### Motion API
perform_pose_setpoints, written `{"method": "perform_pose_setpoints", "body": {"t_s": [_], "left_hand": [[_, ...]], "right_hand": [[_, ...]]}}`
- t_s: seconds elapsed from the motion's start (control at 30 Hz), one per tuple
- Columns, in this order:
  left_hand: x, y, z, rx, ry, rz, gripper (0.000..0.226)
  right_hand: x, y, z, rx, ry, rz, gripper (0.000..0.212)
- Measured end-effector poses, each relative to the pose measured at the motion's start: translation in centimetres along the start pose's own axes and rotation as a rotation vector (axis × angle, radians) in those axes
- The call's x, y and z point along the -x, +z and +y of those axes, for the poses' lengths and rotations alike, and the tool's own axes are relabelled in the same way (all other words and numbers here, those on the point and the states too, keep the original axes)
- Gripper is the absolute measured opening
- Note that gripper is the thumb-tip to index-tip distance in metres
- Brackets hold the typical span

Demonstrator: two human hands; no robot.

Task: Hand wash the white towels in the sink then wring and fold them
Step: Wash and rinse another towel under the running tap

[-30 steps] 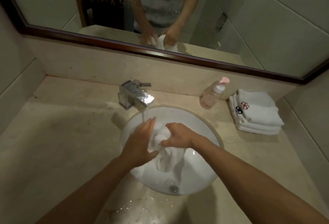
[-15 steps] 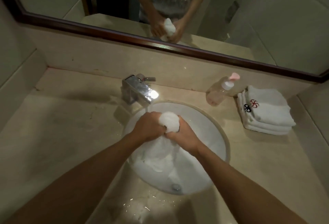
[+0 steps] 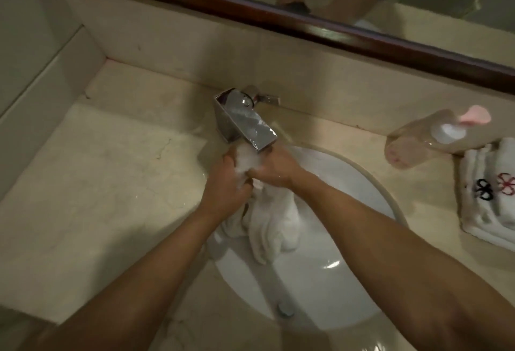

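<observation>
Leftmost, the pale marble countertop (image 3: 92, 183) fills the left half of the frame, wet and glossy near the basin, with a tiled wall rising along the upper left edge. Toward the centre, a square chrome faucet (image 3: 245, 120) juts from the backsplash, its spout hanging over the far rim of the white sink (image 3: 348, 239), whose drain (image 3: 285, 310) shows near the bottom centre. Directly under the spout, the left hand (image 3: 227, 183) and the right hand (image 3: 274, 166) meet, fingers of both curled tight round a wet white towel (image 3: 267, 219); a foamy bunch of it shows between the two hands, while the rest hangs below them in twisted folds into the bowl, touching the sink's wall. Both bare forearms run in from the bottom corners of the frame. Across the top, a dark wooden mirror frame (image 3: 250, 13) slants down to the right, and the glass above it reflects the person's arms. At the right, a clear pump bottle (image 3: 418, 141) with a pink nozzle lies tilted on the counter, its label, if any, unreadable. Just beside it, at the right edge, sits a stack of folded white towels (image 3: 490, 205), partly cut off by the frame; the top one carries two small embroidered flower-like marks, one black and one red, with no legible writing.
</observation>
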State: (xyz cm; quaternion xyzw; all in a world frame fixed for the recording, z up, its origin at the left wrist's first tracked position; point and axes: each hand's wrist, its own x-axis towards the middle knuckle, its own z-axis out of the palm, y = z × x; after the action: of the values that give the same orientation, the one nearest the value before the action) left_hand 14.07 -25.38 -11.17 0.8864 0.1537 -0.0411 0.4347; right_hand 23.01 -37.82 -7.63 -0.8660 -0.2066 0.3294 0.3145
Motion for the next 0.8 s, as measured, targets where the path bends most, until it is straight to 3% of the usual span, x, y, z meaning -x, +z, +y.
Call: {"method": "perform_pose_setpoints", "body": {"t_s": [0.07,0.17,0.27,0.37,0.47,0.57,0.67,0.8], "left_hand": [[-0.4,-0.3,0.5,0.018,-0.052,0.036,0.06],[-1.1,-0.6,0.9,-0.069,-0.098,0.008,0.064],[-1.6,-0.7,1.0,-0.186,-0.003,-0.1,0.078],[-2.2,0.3,1.5,-0.061,-0.074,-0.112,0.072],[-3.3,1.7,2.8,-0.018,-0.061,-0.258,0.091],[-3.4,2.6,4.1,0.035,0.072,-0.342,0.063],[-3.2,3.9,3.5,0.031,0.167,-0.291,0.04],[-2.9,5.7,0.9,0.189,0.128,-0.203,0.047]], "right_hand": [[-1.1,0.2,0.8,0.009,-0.023,-0.001,0.029],[-1.7,0.6,1.7,-0.069,-0.079,0.0,0.044],[-1.4,0.3,2.2,-0.143,-0.124,-0.043,0.038],[0.0,-1.1,2.9,-0.289,-0.046,0.082,0.056],[2.8,-1.7,4.0,-0.363,0.07,0.181,0.059],[5.5,-1.1,4.4,-0.39,0.13,0.27,0.041],[7.3,0.0,3.0,-0.487,0.179,0.354,0.041],[9.5,-0.2,0.9,-0.453,0.164,0.457,0.033]]}}
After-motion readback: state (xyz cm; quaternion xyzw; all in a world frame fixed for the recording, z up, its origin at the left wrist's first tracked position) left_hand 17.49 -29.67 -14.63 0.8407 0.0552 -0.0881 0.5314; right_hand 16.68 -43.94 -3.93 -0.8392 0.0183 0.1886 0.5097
